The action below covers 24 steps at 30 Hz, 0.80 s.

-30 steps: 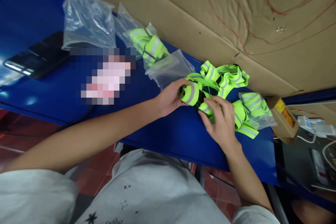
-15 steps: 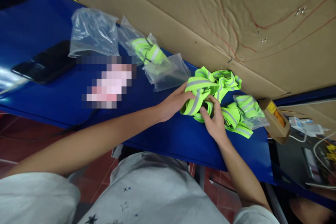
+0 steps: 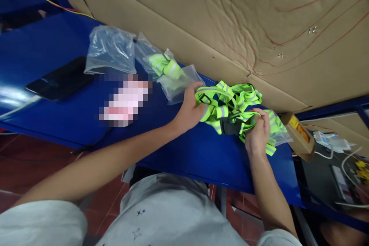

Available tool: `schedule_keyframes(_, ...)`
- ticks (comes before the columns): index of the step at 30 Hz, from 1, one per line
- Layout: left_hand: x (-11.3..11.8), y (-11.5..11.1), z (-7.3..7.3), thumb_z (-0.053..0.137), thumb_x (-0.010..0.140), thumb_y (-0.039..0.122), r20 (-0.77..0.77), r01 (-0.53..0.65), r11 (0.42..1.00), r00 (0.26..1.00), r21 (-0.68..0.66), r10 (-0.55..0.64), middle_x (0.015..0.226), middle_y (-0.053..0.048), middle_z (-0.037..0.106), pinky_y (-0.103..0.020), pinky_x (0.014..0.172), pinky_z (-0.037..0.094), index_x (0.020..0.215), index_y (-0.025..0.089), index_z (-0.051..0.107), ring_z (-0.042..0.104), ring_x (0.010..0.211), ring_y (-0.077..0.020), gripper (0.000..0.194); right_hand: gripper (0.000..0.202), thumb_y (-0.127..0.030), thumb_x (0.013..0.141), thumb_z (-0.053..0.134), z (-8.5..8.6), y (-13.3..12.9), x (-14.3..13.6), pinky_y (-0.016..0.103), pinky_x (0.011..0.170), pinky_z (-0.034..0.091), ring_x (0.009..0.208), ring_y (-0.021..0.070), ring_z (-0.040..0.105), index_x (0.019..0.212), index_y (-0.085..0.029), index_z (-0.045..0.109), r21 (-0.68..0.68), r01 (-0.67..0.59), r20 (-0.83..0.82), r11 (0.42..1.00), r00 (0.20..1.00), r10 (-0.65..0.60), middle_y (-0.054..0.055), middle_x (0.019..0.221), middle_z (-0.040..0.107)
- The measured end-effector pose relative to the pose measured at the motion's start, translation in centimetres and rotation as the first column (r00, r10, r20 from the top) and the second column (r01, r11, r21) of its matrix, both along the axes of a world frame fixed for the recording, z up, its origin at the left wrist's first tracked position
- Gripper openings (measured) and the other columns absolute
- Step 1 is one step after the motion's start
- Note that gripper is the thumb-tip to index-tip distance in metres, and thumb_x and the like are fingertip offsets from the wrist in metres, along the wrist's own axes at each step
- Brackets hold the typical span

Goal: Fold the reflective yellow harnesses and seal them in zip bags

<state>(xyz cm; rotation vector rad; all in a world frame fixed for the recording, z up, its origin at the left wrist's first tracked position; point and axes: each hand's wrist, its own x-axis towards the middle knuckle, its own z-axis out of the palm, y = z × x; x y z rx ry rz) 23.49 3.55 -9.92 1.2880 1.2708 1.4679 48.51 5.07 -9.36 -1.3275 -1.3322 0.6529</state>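
Note:
Neon green straps with grey reflective stripes (image 3: 221,112) lie in a loose tangle on the blue table (image 3: 190,157). My left hand (image 3: 190,107) is closed on the left side of the tangle, beside a black buckle (image 3: 204,99). On the right, my right hand (image 3: 258,132) grips another part of the straps, its fingers curled round them. A dark piece (image 3: 231,126) shows in the straps between my hands. More green straps (image 3: 248,96) lie behind, against the cardboard.
Clear bags (image 3: 111,50), one bag with green straps (image 3: 170,67), a black phone (image 3: 59,78) and a blurred-out item (image 3: 125,102) lie to the left. A bagged strap bundle (image 3: 278,125) and a small cardboard box (image 3: 300,136) are on the right. Cardboard (image 3: 173,19) stands behind.
My hands have moved apart, the right one to the right, and the straps between them are spread wider. The black buckle and dark piece now show. The camera view has shifted slightly.

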Motion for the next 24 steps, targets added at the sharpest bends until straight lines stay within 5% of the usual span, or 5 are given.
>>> schedule_keyframes(3,0.2,-1.6,0.5,0.056,0.085,0.018,-0.484,0.158,0.900,0.873,0.406,0.065,0.160,-0.014,0.040,-0.052,0.120,0.032,0.137,0.025,0.050,0.036,0.151,-0.0315,0.053,0.023,-0.043,0.095,0.055,0.4,-0.3,-0.4,0.029,0.073,0.046,0.080,0.0162,0.058,0.103,-0.023,0.063,0.099,0.091,-0.024,0.991,0.996,-0.089,0.004,0.097,0.066)
schedule_keyframes(6,0.7,-2.9,0.9,0.061,0.094,0.035,-0.745,0.441,0.778,0.665,0.447,0.051,0.145,-0.013,0.058,-0.050,0.115,0.034,0.128,0.023,0.061,0.052,0.136,-0.0309,0.035,0.024,-0.045,0.096,0.055,0.7,-0.8,-0.9,0.030,0.074,0.047,0.080,0.0171,0.059,0.102,-0.023,0.064,0.101,0.078,0.015,0.992,0.997,-0.080,0.004,0.096,0.067)
schedule_keyframes(16,1.5,-3.4,0.5,0.063,0.095,0.037,-0.853,0.416,0.824,0.503,0.384,0.143,0.139,-0.013,0.065,-0.056,0.112,0.036,0.124,0.021,0.065,0.057,0.133,-0.0334,0.033,0.030,-0.052,0.096,0.060,0.5,-1.3,-0.7,0.027,0.066,0.050,0.077,0.0147,0.058,0.102,-0.024,0.066,0.007,-0.020,-0.034,1.000,0.999,0.020,0.002,0.096,0.061)
schedule_keyframes(20,1.2,-3.0,1.4,0.060,0.096,0.027,-0.789,0.371,0.853,0.611,0.366,0.073,0.129,-0.011,0.071,-0.052,0.113,0.039,0.113,0.019,0.065,0.064,0.125,-0.0289,0.019,0.040,-0.058,0.102,0.048,0.8,-1.1,0.1,0.037,0.087,0.057,0.101,0.0215,0.068,0.116,-0.026,0.066,0.027,-0.105,0.100,0.994,0.990,0.101,0.006,0.115,0.066)
schedule_keyframes(24,-0.3,-1.3,6.4,0.055,0.102,0.033,-0.478,0.214,0.938,0.876,0.273,-0.061,0.086,0.000,0.070,-0.032,0.077,0.052,0.103,0.020,0.062,0.068,0.081,-0.0175,0.015,0.060,-0.067,0.101,0.047,2.4,-1.2,0.9,0.052,0.115,0.047,0.140,0.0300,0.056,0.150,-0.033,0.046,0.189,-0.329,0.252,0.925,0.927,0.278,0.010,0.158,0.046)
